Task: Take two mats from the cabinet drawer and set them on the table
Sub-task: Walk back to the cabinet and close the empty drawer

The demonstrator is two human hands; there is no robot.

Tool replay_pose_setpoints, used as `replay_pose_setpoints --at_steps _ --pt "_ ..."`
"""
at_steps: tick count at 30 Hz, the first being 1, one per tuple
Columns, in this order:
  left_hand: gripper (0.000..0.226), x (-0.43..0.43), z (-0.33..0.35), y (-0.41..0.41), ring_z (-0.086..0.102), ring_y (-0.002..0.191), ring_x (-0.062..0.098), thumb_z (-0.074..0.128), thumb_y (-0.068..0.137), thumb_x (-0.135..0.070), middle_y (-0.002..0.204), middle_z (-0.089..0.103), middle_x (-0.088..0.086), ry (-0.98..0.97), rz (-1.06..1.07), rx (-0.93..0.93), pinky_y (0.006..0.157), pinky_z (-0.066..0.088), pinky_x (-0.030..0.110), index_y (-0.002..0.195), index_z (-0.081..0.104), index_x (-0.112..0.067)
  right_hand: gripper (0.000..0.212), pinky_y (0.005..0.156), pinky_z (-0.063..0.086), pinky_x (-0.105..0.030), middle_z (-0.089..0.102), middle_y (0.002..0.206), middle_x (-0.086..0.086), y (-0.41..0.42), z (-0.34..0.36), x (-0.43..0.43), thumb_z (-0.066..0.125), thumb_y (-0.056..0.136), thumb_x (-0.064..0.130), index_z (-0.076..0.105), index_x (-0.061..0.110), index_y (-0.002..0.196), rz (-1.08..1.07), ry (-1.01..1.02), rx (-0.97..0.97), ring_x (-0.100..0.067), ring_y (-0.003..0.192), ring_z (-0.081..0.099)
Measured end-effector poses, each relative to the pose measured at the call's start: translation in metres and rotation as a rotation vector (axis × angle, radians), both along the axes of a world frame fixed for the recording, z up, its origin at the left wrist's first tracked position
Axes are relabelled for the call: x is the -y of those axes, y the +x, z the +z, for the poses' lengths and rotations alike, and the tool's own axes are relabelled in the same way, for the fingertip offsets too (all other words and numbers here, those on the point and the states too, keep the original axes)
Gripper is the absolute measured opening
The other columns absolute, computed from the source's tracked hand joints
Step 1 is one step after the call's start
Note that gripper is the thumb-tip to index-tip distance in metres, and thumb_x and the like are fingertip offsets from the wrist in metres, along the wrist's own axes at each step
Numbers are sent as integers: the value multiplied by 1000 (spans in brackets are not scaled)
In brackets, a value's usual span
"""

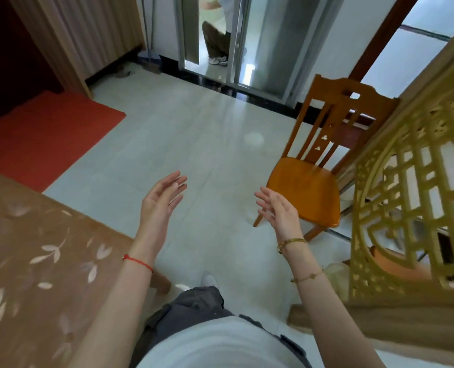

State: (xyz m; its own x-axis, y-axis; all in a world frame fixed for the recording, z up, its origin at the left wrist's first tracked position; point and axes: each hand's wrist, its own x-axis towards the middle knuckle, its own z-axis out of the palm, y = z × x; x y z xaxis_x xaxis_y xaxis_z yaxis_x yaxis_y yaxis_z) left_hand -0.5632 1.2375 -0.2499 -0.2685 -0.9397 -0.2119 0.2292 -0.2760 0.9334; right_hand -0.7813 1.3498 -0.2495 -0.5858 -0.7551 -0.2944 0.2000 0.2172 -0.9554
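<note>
While hands (220, 200) hang empty, table (21, 235) edge left, chair (305, 192) right

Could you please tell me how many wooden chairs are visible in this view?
1: the wooden chair stands right of the right hand, beside the lattice screen. Others may be hidden.

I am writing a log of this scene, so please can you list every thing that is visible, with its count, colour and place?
table: one, brown cloth with pale leaf print, lower left
floor mat: one, red, on the floor at left
chair: one, orange-brown wood, right of centre
carved screen: one, gold, right edge
broom: one, grey handle, far corner by the wall
sliding door: one, metal frame, far wall; a second person's legs show behind it
left hand: one, open and empty, red string on wrist
right hand: one, open and empty, gold bracelets on wrist
</note>
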Motion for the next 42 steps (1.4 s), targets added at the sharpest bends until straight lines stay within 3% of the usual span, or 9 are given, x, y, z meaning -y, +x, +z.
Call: replay_pose_setpoints --at_steps 6,13,29,37,42 --pt "28 89 11 -27 63 122 21 52 99 -12 126 68 7 -10 19 15 106 46 32 124 63 -16 38 98 49 -34 66 118 -6 -31 4 108 42 101 28 57 7 129 41 -30 6 -22 115 61" --pt "29 169 13 -33 63 122 20 52 99 -12 128 68 8 10 127 21 106 46 32 126 63 -15 37 94 51 -29 67 118 -4 -47 6 218 41 101 30 57 10 128 181 -40 8 -18 114 61" --pt "29 400 7 -31 64 121 19 52 99 -13 126 69 6 -19 589 15 106 46 33 126 63 -16 28 97 50 -37 69 113 -6 -54 9 557 43 101 23 63 14 118 657 -74 24 -22 109 63" --pt "26 472 6 7 64 121 22 52 99 -14 124 69 5 4 876 31 107 46 34 122 64 -17 34 98 51 -37 68 119 -11 -1 8 693 45 100 24 61 7 124 876 -36 53 -24 113 63" --pt "56 513 8 46 58 123 24 63 74 -34 127 61 10 41 953 -25 104 43 30 125 57 -12 33 97 51 -35 68 119 -9 52 2 760 44 100 24 62 9 124 1014 -27 69 -22 112 63"
